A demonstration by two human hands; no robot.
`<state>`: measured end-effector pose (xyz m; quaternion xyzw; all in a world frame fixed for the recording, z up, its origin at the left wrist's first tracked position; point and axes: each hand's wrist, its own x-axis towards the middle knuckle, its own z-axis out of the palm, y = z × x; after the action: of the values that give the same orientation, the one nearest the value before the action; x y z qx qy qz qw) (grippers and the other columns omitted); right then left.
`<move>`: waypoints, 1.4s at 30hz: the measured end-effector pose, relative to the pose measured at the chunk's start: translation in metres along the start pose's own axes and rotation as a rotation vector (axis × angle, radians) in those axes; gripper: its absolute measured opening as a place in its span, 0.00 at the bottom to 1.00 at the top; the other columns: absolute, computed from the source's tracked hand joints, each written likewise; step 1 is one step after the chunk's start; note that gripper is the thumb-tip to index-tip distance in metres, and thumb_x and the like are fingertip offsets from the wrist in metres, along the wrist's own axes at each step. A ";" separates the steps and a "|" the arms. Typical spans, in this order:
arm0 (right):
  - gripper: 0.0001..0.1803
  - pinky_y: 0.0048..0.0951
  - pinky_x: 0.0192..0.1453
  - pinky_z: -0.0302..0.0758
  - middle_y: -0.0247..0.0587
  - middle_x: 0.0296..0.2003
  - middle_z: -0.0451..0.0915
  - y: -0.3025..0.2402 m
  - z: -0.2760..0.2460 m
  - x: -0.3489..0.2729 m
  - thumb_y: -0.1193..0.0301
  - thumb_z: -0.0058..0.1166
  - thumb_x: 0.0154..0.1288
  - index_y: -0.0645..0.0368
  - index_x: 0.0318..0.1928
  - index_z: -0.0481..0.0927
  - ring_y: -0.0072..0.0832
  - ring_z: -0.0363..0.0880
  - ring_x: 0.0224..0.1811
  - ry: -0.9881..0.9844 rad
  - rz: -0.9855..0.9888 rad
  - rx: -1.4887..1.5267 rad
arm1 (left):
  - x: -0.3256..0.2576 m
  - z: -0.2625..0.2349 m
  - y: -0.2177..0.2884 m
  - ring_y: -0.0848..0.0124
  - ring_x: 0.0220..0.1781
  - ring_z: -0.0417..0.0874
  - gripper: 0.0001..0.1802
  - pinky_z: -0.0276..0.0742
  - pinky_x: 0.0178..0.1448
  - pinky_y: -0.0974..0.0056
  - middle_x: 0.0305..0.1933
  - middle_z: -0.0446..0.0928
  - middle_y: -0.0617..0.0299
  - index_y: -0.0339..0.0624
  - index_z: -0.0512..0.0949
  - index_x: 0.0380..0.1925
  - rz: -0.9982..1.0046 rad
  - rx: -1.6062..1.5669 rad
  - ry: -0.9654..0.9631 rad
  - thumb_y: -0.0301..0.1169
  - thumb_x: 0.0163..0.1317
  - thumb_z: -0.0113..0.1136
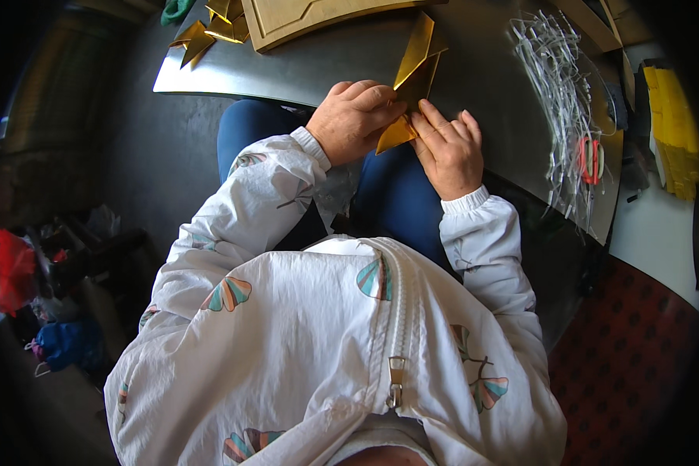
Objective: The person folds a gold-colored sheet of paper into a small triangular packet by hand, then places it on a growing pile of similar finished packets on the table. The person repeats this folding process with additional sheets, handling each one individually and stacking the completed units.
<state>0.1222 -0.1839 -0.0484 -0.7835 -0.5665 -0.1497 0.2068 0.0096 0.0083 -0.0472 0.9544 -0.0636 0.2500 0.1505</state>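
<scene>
A folded piece of shiny gold paper (417, 74) stands tilted over the near edge of the grey metal table, with pointed flaps at its top and a lower tip hanging above my lap. My left hand (351, 116) grips its left side, fingers curled and pressed together. On the other side, my right hand (449, 154) holds the lower part, its index and middle fingers laid along the paper. The right thumb is hidden. Several finished-looking gold folded pieces (198, 40) lie at the far left of the table.
A wooden board with a carved line (318, 17) lies at the back of the table (481, 85). To the right are a tangle of clear plastic strips (555, 93) and red-handled scissors (590, 161). Yellow sheets (673, 128) sit farther right.
</scene>
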 end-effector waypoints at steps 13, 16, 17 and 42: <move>0.08 0.45 0.67 0.58 0.29 0.45 0.86 -0.009 -0.002 0.019 0.64 0.59 0.65 0.54 0.34 0.86 0.30 0.83 0.43 0.086 0.385 0.345 | 0.013 -0.002 -0.004 0.62 0.46 0.80 0.08 0.74 0.51 0.56 0.41 0.79 0.62 0.50 0.87 0.33 -0.246 -0.217 0.108 0.36 0.53 0.70; 0.09 0.45 0.67 0.58 0.29 0.43 0.87 -0.013 -0.002 0.024 0.64 0.58 0.65 0.56 0.33 0.85 0.30 0.83 0.41 0.095 0.442 0.356 | 0.019 -0.003 0.000 0.62 0.46 0.79 0.08 0.72 0.52 0.55 0.40 0.79 0.62 0.49 0.87 0.34 -0.299 -0.165 0.074 0.37 0.55 0.69; 0.10 0.46 0.67 0.58 0.29 0.42 0.87 -0.014 -0.002 0.025 0.64 0.58 0.65 0.56 0.32 0.85 0.30 0.83 0.41 0.101 0.460 0.363 | 0.022 -0.003 0.001 0.61 0.45 0.79 0.08 0.72 0.52 0.55 0.39 0.79 0.61 0.47 0.86 0.33 -0.286 -0.156 0.072 0.36 0.55 0.69; 0.13 0.35 0.34 0.76 0.44 0.26 0.84 -0.002 -0.008 0.060 0.67 0.60 0.57 0.64 0.22 0.82 0.39 0.82 0.27 -0.004 0.660 0.476 | 0.027 -0.003 0.011 0.60 0.41 0.78 0.08 0.69 0.49 0.55 0.35 0.78 0.61 0.45 0.86 0.26 -0.558 -0.126 0.192 0.37 0.53 0.70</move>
<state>0.1389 -0.1377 -0.0128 -0.8539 -0.3038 0.0617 0.4180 0.0296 -0.0022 -0.0289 0.8958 0.2003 0.2836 0.2775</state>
